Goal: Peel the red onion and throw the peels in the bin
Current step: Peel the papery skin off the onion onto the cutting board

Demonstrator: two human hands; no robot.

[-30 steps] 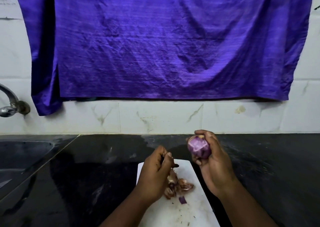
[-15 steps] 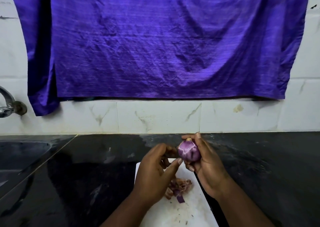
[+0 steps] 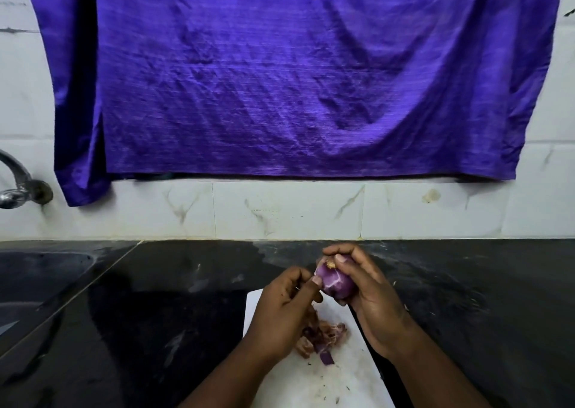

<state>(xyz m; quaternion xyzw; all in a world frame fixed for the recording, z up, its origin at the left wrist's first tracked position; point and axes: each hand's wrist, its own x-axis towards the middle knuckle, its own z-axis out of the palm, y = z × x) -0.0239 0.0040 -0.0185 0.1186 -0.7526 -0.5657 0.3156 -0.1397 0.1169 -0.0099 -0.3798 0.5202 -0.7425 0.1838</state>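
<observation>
In the head view, the right hand (image 3: 373,302) is clamped around the red onion (image 3: 335,284) and holds it in the air above the far edge of the white cutting board (image 3: 351,376), which lies on the dark tabletop (image 3: 186,298). The left hand (image 3: 283,311) has its fingers curled, and its thumb tip touches the left side of the onion. I cannot tell if it pinches a strip of skin or some small tool.

The onion looks almost bare, purple with pale lines, so I judge that the peeling step is near its end. A heap of peels (image 3: 323,334) lies on the board, just beside the left wrist. The next move probably calls for picking off the last bits, then gathering the heap for the bin. No bin is visible here.

The yellowish root end of the onion points up and toward the wall. Its long axis runs tilted, from this end down to the right into the palm.
</observation>
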